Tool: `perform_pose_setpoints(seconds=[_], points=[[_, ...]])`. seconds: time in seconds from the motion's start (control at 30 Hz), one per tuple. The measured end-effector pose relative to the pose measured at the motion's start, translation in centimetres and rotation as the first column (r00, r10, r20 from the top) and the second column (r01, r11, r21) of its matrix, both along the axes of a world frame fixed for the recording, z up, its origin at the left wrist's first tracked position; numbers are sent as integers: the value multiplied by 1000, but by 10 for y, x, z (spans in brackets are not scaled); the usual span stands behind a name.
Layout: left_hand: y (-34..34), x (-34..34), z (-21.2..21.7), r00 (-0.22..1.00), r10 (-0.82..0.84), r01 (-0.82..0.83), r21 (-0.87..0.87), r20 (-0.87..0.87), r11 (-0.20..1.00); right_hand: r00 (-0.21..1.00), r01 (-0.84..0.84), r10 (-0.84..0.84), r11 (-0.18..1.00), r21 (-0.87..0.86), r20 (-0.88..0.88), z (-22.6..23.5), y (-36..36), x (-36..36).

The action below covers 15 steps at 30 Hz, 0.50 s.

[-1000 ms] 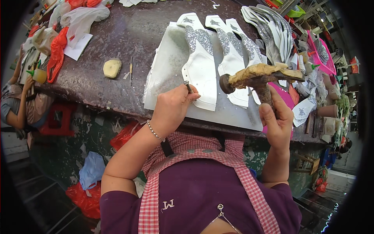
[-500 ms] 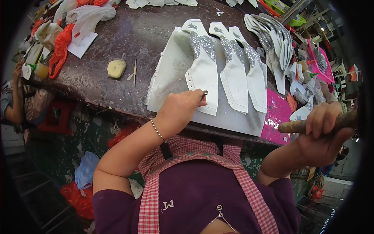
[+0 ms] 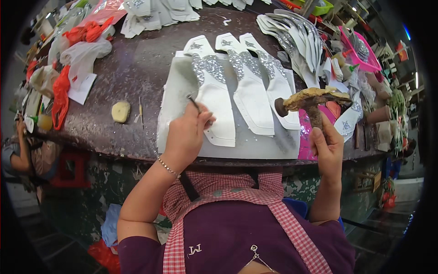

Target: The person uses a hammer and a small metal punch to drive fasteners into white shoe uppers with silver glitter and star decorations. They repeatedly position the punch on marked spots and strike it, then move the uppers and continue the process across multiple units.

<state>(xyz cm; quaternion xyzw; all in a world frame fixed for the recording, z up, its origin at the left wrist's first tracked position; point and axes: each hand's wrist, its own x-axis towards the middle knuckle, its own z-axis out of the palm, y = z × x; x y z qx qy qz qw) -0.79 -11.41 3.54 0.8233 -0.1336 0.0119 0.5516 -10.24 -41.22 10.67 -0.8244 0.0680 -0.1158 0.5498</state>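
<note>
- Block, pale yellow, rounded; on the dark table.
- Thin tool, slender; just right of the block.
- Board, pale, flat; beneath three cut pieces.
- Left hand, fingers curled closed around a metal punch — its shaft tilted, round end showing above the grip.
- Left piece, white with silver glitter band; lies at the right of the left fingers, its lower left edge partly behind them — contact cannot be told.
- Middle piece, matching; clear of both hands.
- Right piece, matching; lower end near the hammer head.
- Pink sheet, flat, at the board's right.
- Hammer, worn, wrapped head; raised, striking face leftward.
- Right hand, fingers wrapped around the hammer handle.
</note>
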Motion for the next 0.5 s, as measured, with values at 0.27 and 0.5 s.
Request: perform_pose_setpoints(seconds=[0.27, 0.5], points=[[-57, 66, -11, 998, -54, 54, 23, 8, 998, 997, -60, 52, 987, 147, 60, -17, -5, 14], [-65, 69, -16, 999, -41, 41, -3, -35, 999, 996, -82, 74, 971, 225, 42, -26, -6, 24]])
